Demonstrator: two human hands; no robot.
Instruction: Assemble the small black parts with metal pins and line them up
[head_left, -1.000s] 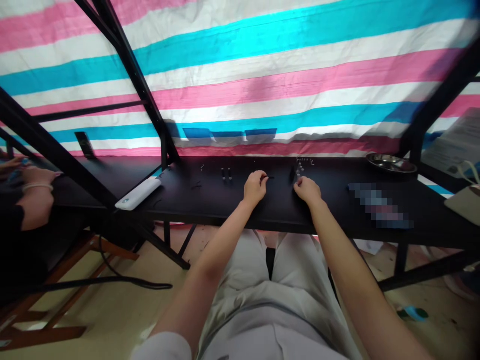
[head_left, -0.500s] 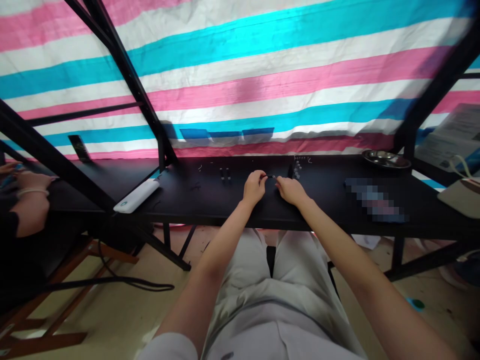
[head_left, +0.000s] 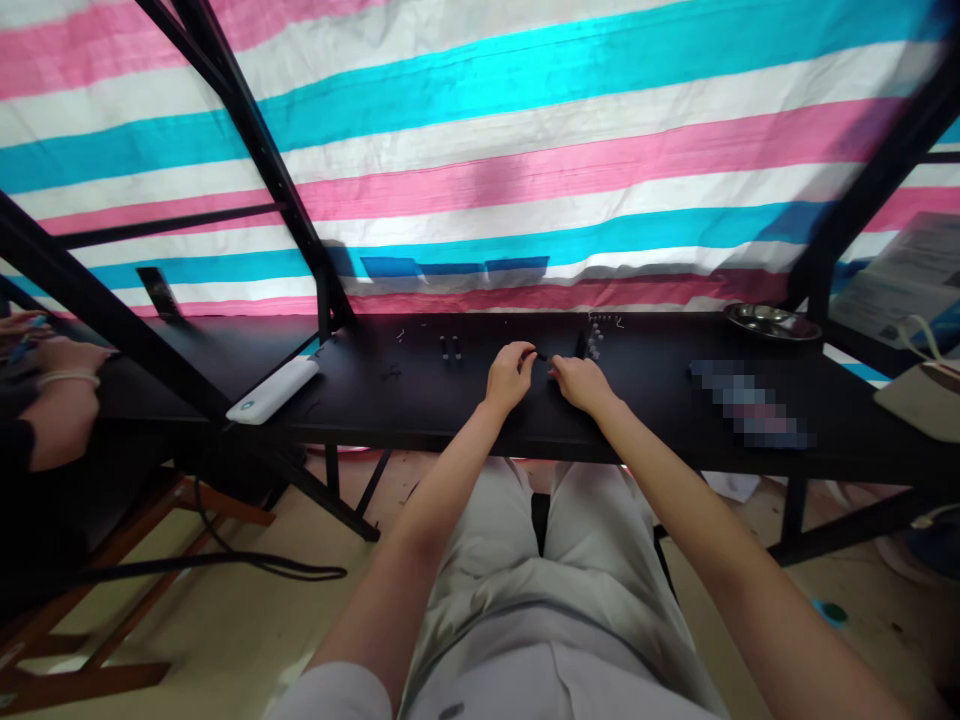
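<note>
My left hand [head_left: 512,372] and my right hand [head_left: 579,379] meet over the middle of the black table [head_left: 375,405]. A small dark rod-like piece [head_left: 541,355] spans the gap between their fingertips, pinched by both hands; its exact kind is too small to make out. Behind my right hand stands a short black piece [head_left: 580,344], with a cluster of small clear bits [head_left: 594,345] beside it. Left of my hands lie two small dark pieces with pale ends [head_left: 451,348].
A white oblong case [head_left: 273,391] lies at the left by the black frame post. Far right are a shiny metal dish [head_left: 772,322], a blurred packet [head_left: 752,404] and a beige bag [head_left: 922,398]. Another person's hands [head_left: 56,355] work at the left edge.
The pale tip seen at the dark piece's right end now no longer shows, and my right fingertips sit closer around that end. Both hands stay in nearly the same place.
</note>
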